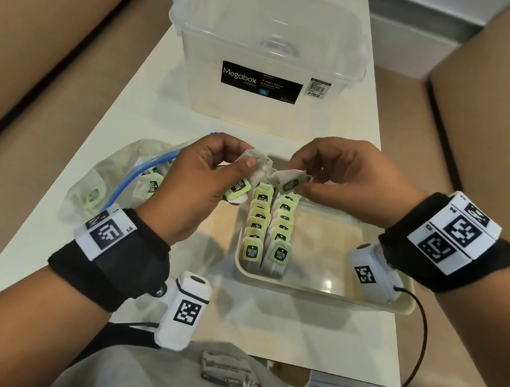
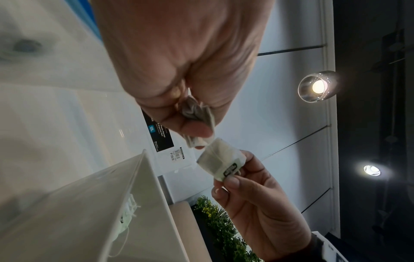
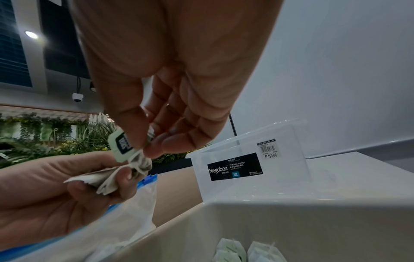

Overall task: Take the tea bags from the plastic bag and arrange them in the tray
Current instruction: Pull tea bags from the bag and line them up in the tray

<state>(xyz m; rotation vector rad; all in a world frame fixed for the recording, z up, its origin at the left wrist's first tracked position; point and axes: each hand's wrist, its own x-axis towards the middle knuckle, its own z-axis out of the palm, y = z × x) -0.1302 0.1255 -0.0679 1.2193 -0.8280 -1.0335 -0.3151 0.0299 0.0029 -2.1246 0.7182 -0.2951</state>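
Note:
Above the tray's far left corner, my left hand (image 1: 234,164) grips a small bunch of tea bags (image 1: 260,164) with a green tag (image 1: 240,190) hanging below. My right hand (image 1: 303,181) pinches one tea bag (image 1: 291,183) by its green tag, touching the bunch. In the right wrist view the tag (image 3: 122,143) sits between thumb and fingers. The beige tray (image 1: 332,290) holds two neat rows of tea bags (image 1: 269,229) on its left side. The plastic zip bag (image 1: 114,180) lies left of the tray with more tea bags inside.
A clear Megabox storage box (image 1: 269,60) stands behind the tray on the white table (image 1: 259,322). Tan seat cushions flank the table on both sides. Keys lie on my lap at the near edge.

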